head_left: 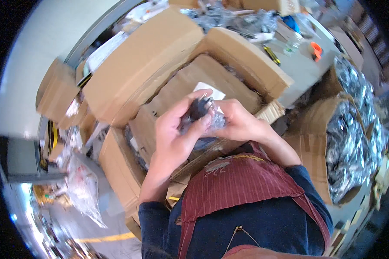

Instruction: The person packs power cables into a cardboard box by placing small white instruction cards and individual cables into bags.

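Close in front of my body, both hands hold a small black part (pixel 198 108) in clear plastic wrap (pixel 219 121). My left hand (pixel 173 131) curls round it from the left, with the thumb pressed along its near side. From the right, my right hand (pixel 240 121) pinches the plastic, its fingertips partly hidden. Light or metal-looking bits show at the part's upper end; its exact kind is unclear. Beneath my hands stands an open cardboard box (pixel 145 64) with a flat brown cardboard sheet (pixel 183 84) inside. On that sheet lies a white card (pixel 212 90), partly covered by my fingers.
At right, a carton (pixel 309 144) overflows with shiny plastic-bagged items (pixel 350 142). A yellow-black cutter (pixel 272 55) and an orange tape roll (pixel 316 51) lie on the grey table (pixel 296 64). Bagged goods (pixel 229 19) crowd its back. A white plastic bag (pixel 83 181) hangs at lower left.
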`<state>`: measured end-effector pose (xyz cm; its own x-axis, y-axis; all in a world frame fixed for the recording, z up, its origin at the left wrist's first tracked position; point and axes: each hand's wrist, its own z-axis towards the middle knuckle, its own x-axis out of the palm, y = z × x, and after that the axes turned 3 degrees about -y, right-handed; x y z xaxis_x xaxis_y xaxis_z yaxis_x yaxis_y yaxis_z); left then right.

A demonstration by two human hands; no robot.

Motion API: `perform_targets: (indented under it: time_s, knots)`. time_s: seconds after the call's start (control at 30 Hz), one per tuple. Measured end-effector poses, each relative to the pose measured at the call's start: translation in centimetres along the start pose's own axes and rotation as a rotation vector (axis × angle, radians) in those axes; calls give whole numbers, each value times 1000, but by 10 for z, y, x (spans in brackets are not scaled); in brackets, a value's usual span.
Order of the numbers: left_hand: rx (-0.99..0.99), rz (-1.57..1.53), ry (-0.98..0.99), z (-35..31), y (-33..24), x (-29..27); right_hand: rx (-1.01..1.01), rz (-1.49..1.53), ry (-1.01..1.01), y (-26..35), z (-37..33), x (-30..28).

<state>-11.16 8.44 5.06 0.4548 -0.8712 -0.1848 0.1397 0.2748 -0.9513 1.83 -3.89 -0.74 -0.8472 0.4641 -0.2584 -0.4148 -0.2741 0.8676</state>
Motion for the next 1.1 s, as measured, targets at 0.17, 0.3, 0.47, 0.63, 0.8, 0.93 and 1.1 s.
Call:
perform_targets:
  time_s: [0.17,0.3,0.47,0.63,0.8,0.93,1.1]
  knots:
    - [462,433,236,28,-61,26,-158,-19,-402,26,-40,-54]
    - [527,208,209,24,-41,15,51,312,-823,75,-94,-97]
    - [241,-127,437,77,68,-40,-234,-200,-1546,158,-185,-154]
    - [166,25,417,93,86,-22,-446,-999,-1831,194,-290,-199]
    - [-42,106,453,88,72,0,410,-1667,-1866,140,-412,-224]
    - [-116,167,457,89,69,3,1081,-1817,-1673,77,-482,-157]
    - [-236,261,350,79,62,-8,1029,-1418,-1663,74,-482,-115]
